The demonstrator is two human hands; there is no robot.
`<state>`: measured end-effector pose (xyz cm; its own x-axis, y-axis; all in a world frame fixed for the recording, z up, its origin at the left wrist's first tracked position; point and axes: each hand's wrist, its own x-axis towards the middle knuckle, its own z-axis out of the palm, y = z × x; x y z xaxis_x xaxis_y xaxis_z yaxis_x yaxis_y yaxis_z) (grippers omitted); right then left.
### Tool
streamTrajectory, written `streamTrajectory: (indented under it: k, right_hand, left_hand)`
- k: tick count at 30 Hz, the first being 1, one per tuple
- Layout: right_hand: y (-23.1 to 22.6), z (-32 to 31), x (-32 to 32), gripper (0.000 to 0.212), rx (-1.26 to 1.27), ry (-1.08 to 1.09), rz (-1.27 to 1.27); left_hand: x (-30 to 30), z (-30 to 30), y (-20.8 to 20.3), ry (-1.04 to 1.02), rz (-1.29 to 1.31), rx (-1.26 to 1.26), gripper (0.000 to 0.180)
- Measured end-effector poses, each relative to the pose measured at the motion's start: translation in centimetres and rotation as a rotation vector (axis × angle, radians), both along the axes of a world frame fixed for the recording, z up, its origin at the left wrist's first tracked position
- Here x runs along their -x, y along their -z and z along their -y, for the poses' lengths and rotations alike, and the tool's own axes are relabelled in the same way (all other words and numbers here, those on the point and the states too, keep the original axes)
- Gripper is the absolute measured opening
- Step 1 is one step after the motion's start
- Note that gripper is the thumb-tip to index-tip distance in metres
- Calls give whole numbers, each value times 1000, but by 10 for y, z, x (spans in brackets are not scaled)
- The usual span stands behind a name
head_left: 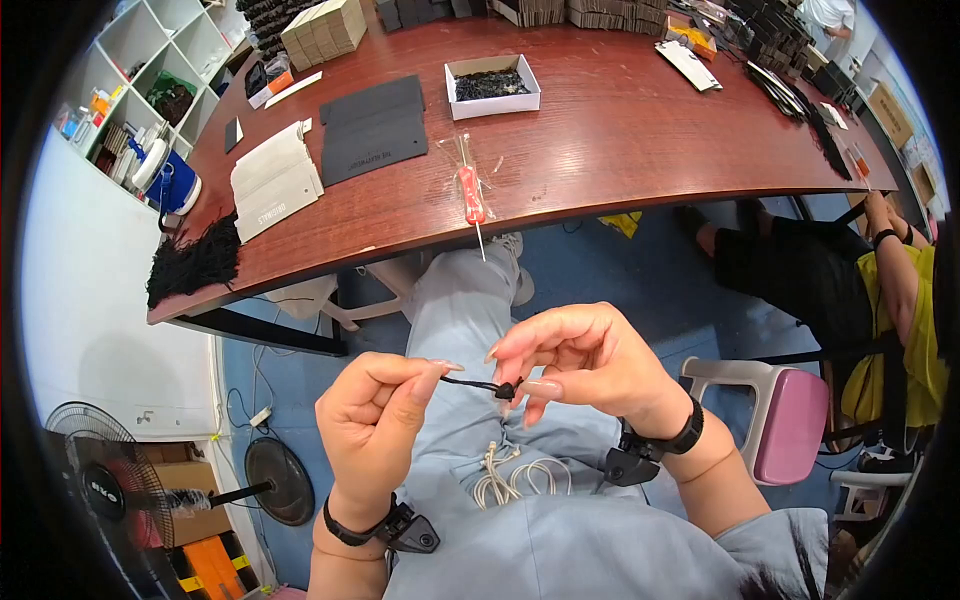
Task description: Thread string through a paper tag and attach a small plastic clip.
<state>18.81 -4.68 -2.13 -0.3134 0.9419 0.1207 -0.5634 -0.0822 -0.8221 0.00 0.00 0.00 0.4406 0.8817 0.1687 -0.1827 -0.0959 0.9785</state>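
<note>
Above my lap, a short black cord (470,382) is stretched between my two hands. My left hand (372,420) pinches one end of it between thumb and forefinger. At the other end sits a small dark knot or toggle (506,390), too small to make out. My right hand (615,375) has its thumb against that piece, with the fingers curled around behind it. Ahead of me, a red-handled tool (473,195) with a thin metal shaft is fixed by clear tape at the table edge, its shaft jutting toward me.
On the red-brown table (600,140) stand a white box of black pieces (497,103), black sheets (373,130), cream sheets (275,182) and a bundle of black cords (195,262). A pink-seated stool (790,425) and a co-worker (890,300) are to the right; a fan (108,490) stands left.
</note>
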Motion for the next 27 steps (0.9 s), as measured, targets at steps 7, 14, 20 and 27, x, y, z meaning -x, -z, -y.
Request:
streamTrajectory:
  k: [7, 14, 20, 27]
  right_hand:
    - [-7, -1, 9, 27, 82, 71, -26]
    - [-8, -2, 14, 13, 189, 41, 152]
    - [-11, 5, 7, 12, 197, -53, 299]
    - [-16, 6, 2, 13, 194, -84, 339]
  left_hand:
    - [-6, 4, 1, -78, -123, -122, 9]
    - [-3, 3, 3, -42, -166, -156, 4]
    - [5, -3, 5, -131, -226, -346, 3]
    - [8, -4, 4, -166, -238, -392, 6]
